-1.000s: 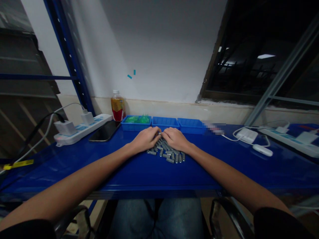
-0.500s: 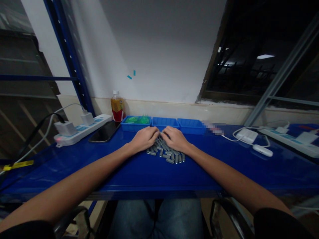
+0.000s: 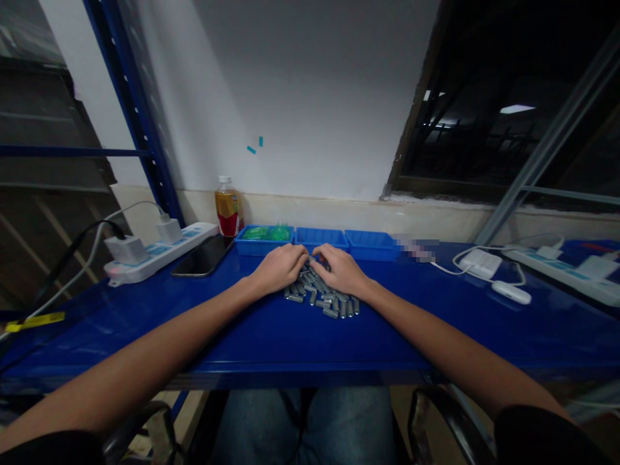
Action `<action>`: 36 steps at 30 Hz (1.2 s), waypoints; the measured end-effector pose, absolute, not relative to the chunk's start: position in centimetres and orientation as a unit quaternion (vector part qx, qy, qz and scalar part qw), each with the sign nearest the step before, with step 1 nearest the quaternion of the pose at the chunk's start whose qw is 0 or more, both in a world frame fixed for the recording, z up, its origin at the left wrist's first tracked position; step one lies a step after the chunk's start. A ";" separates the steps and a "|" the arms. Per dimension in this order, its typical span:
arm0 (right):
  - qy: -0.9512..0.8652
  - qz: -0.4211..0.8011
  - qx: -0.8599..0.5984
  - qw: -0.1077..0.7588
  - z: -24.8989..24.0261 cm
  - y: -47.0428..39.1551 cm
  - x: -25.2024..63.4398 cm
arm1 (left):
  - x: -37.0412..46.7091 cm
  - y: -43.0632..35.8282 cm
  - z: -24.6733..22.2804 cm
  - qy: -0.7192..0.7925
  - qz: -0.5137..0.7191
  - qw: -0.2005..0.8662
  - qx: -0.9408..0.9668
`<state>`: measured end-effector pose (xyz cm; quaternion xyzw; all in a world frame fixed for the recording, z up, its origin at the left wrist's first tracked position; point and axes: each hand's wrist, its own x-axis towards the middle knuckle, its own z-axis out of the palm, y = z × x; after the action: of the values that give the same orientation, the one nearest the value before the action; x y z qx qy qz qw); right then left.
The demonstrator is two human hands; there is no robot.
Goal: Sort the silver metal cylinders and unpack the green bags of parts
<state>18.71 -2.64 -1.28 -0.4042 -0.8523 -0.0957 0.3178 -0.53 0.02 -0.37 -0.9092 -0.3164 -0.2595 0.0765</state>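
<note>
A loose pile of small grey metal cylinders (image 3: 317, 287) lies on the blue table. My left hand (image 3: 281, 268) reaches in over the pile's left side, its fingers curled and pressed together. From the right, my right hand (image 3: 341, 268) bends over the back of the same pile, thumb and forefinger curved toward each other. The fingertips of both hands nearly meet. Whatever they grip is hidden among the cylinders and behind the fingers.
Behind the hands stand a blue bin (image 3: 264, 248) with green plastic pieces, a middle blue bin (image 3: 322, 239) and a right blue bin (image 3: 371, 245). A bottle (image 3: 227, 210), phone (image 3: 203, 256) and power strip (image 3: 159, 252) are left; a white charger (image 3: 479, 263) lies right.
The fingertips have drawn slightly apart at the back of the pile, the right forefinger lifting a little. The cylinders in front look unmoved.
</note>
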 end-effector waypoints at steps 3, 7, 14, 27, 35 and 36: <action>-0.859 -0.111 -0.403 0.298 -1.4 -2.6 18.7 | -0.5 0.0 -0.3 -0.324 -0.251 0.076 -0.909; -0.852 -0.127 -0.418 0.288 -1.4 -2.5 18.7 | -0.6 0.0 -0.3 -0.313 -0.266 0.048 -0.910; -0.853 -0.138 -0.424 0.270 -1.4 -2.4 18.7 | -0.7 0.3 -0.7 -0.280 -0.279 0.050 -0.917; -0.851 -0.104 -0.421 0.296 -1.3 -2.5 18.7 | -0.8 0.6 -0.6 -0.294 -0.275 0.037 -0.915; -0.845 -0.101 -0.426 0.308 -1.3 -2.5 18.8 | -1.0 0.4 -0.4 -0.285 -0.331 0.006 -0.900; -0.844 -0.098 -0.426 0.311 -1.3 -2.6 18.8 | -1.0 0.4 -0.4 -0.281 -0.332 0.010 -0.900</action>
<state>18.75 -2.55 -1.27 -0.4260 -0.8437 -0.0982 0.3115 -1.04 0.42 -0.42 -0.9003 -0.2813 -0.3321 0.0104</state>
